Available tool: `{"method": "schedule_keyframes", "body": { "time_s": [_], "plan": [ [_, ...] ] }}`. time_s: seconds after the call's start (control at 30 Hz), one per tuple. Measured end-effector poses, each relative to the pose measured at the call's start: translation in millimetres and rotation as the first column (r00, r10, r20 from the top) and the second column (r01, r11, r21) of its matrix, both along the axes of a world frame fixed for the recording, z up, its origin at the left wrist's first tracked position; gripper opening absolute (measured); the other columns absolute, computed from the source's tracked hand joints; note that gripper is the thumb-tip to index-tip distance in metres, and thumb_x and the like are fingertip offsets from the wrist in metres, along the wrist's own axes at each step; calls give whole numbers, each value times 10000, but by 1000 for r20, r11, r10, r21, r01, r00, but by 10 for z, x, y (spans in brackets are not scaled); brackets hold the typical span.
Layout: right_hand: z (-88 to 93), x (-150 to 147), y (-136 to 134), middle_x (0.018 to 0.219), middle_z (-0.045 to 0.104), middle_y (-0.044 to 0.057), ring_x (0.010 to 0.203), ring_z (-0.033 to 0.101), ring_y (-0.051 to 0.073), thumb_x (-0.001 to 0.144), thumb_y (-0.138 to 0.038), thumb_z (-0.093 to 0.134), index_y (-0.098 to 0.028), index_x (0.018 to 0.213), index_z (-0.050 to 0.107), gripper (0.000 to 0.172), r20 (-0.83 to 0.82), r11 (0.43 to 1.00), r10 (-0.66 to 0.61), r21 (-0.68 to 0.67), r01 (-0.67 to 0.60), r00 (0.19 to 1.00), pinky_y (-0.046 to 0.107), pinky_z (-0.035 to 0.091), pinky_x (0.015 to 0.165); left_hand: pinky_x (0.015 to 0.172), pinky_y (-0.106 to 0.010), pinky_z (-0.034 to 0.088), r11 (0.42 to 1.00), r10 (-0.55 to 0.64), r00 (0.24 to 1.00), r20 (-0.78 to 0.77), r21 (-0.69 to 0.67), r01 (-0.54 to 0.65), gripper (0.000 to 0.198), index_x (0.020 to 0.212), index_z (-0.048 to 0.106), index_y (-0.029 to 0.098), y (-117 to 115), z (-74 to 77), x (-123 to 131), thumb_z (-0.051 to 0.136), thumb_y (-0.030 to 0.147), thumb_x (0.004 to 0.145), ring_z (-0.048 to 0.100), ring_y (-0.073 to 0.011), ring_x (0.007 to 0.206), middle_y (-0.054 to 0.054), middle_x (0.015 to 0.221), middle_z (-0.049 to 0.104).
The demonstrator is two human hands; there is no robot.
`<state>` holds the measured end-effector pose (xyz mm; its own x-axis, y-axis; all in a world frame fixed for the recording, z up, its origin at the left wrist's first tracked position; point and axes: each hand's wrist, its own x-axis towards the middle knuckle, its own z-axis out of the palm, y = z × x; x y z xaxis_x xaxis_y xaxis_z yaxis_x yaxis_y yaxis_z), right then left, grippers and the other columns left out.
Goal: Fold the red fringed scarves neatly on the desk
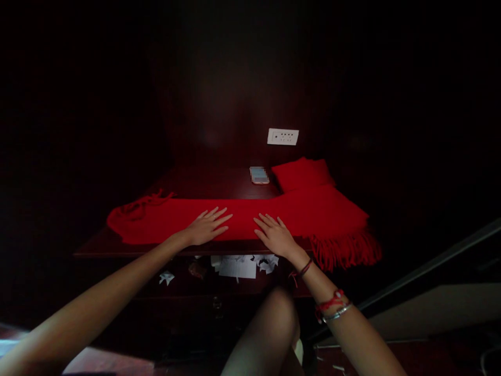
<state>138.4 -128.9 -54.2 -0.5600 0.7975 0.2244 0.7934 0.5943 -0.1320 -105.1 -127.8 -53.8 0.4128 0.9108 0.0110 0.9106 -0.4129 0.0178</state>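
One red scarf (313, 214) (fringed), left hand (205, 228) and right hand (276, 235) flat on it, both grips wide, one phone (259, 175)

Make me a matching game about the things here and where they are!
Things:
1 red scarf
2 phone
3 socket plate
4 paper scraps

Places:
A on the wall
B under the left hand and right hand
C below the table
D on the table, behind the scarf

Pairs: 1-B, 2-D, 3-A, 4-C
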Motion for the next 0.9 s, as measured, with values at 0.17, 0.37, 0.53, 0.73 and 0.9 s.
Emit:
{"method": "schedule_keyframes", "body": {
  "time_s": [0.17, 0.37, 0.53, 0.73, 0.9],
  "plan": [
    [181, 120, 37, 1295, 363, 88, 1210, 269, 195, 846, -356, 325, -166, 1209, 420, 421, -100, 994, 43, 109, -32, 994, 415, 214, 990, 962, -456, 188, 998, -18, 1000, -12, 57, 19, 484, 1301, 213, 285, -8, -16, -62, 212, 465, 853, 144, -250, 1246, -47, 1377, 180],
    [607, 781, 61, 1203, 469, 82, 1142, 371, 174, 820, -236, 391, -157, 1171, 459, 366, -26, 983, 114, 148, -109, 993, 360, 308, 956, 964, -377, 231, 946, -241, 971, 9, 225, 232, 484, 1243, 354, 238, -179, 171, 165, 342, 467, 817, 261, -224, 1197, -60, 1322, 300],
    [457, 1012, -99, 1098, 531, 84, 1037, 445, 188, 781, -179, 458, -165, 1101, 513, 325, 212, 965, 137, 193, -179, 968, 355, 352, 887, 828, -290, 375, 910, -398, 916, -51, 105, 402, 398, 1203, 406, 268, -177, 345, 441, 385, 271, 805, 469, -183, 1005, -34, 1143, 489],
    [238, 942, -153, 879, 586, 81, 815, 499, 187, 791, -135, 455, -136, 963, 561, 202, 353, 929, -21, 353, -112, 935, 311, 378, 729, 809, -273, 386, 914, -396, 912, -107, 47, 403, 611, 1252, 323, 305, -108, 345, 393, 319, 10, 717, 467, -179, 1032, -28, 1217, 434],
    [236, 991, -136, 828, 589, 67, 754, 503, 170, 800, -138, 452, -134, 1029, 521, 239, 359, 929, -48, 359, -90, 932, 278, 364, 690, 786, -287, 411, 956, -256, 960, -111, 115, 268, 451, 1208, 403, 248, -163, 289, 256, 321, 95, 791, 509, -191, 969, -72, 1138, 485]
  ]
}}
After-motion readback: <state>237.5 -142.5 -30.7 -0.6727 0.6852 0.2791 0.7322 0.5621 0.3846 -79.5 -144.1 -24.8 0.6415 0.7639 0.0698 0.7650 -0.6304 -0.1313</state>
